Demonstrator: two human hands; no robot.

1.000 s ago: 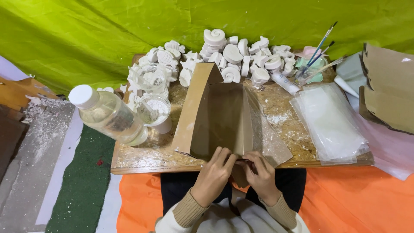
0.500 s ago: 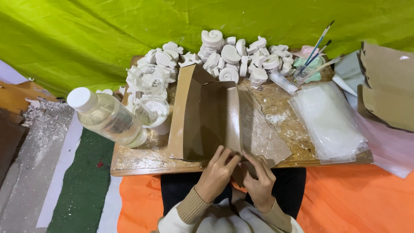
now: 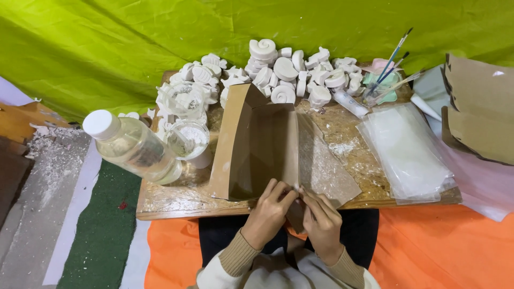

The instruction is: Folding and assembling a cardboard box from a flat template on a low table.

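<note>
Head view:
Cardboard box (image 3: 257,144): brown, flattened and half unfolded, 1 flap standing up at its far left corner, a clear film panel on its right side; it lies in the middle of the wooden board (image 3: 176,200).
Left hand (image 3: 269,207): at the box's near edge, fingers pinched together on that edge.
Right hand (image 3: 321,222): just beside the left hand, fingertips closed on the same edge.
Plastic bottle (image 3: 134,147): left of the box, lying tilted, white cap.
Cup (image 3: 188,142): between bottle and box.
White plaster figures (image 3: 284,69): heaped beyond the box.
Clear bags (image 3: 407,152): right of the box.
</note>
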